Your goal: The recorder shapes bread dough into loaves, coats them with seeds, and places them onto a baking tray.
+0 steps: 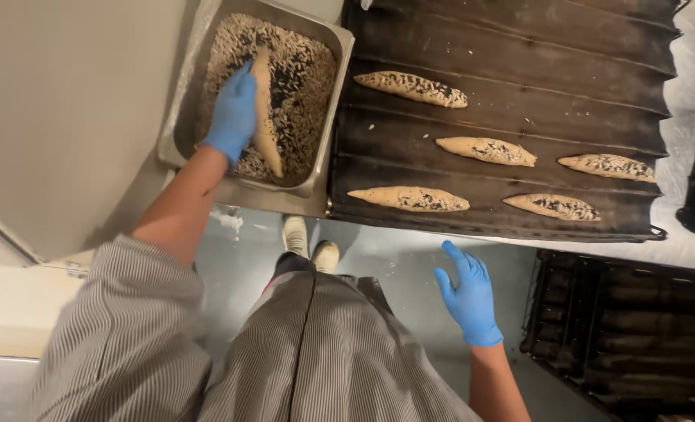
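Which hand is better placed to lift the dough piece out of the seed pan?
Left. The left hand already rests on the dough piece lying in the seed pan. The right hand hangs open below the baking tray, touching nothing.

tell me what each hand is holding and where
Left hand presses the upper half of a long pale dough stick in the metal seed pan; right hand holds nothing.
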